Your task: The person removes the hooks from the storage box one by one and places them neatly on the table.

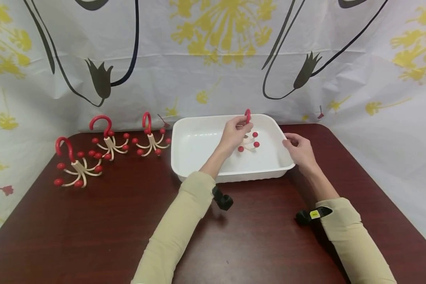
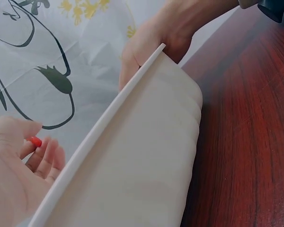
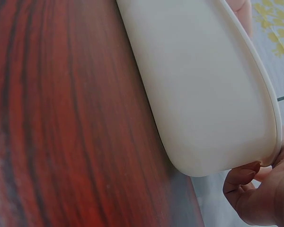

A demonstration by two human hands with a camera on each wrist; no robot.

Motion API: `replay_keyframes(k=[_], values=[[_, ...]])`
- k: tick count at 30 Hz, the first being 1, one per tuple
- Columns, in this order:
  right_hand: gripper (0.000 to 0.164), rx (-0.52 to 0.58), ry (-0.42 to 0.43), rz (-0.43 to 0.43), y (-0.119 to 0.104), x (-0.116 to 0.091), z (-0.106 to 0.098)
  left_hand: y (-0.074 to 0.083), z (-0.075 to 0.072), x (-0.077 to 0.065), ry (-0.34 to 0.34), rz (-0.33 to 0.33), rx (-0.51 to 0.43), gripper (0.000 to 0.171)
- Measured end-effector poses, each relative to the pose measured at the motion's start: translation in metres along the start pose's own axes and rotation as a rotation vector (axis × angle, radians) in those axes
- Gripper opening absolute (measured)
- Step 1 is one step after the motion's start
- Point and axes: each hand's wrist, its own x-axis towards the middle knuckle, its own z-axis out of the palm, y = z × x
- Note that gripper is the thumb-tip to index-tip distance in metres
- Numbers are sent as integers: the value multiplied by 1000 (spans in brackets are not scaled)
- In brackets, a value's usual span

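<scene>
My left hand (image 1: 234,133) is over the right half of a white plastic tub (image 1: 198,148) and pinches the red hook of a small hanger (image 1: 248,148). The hanger's cream arms with red ball tips hang down inside the tub, partly hidden behind the hand. In the left wrist view, a bit of the red hook (image 2: 36,141) shows between thumb and fingers. My right hand (image 1: 301,152) grips the tub's right rim, its thumb at the wall and fingers curled under the edge in the right wrist view.
Three more hangers with red hooks stand on the dark wood table (image 1: 127,221): one at the front left (image 1: 79,167), one behind it (image 1: 110,144), one beside the tub (image 1: 150,140). A white cloth (image 1: 138,94) with flower prints hangs behind the table.
</scene>
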Motion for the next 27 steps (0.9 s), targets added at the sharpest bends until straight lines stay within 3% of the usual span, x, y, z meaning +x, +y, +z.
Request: replay_keyframes(k=[10, 27], values=[[41, -7, -2, 7, -1, 0, 1, 7, -1, -6, 5, 51, -1, 23], [41, -12, 3, -1, 0, -1, 1, 41, -13, -30, -73, 138, 21, 26]])
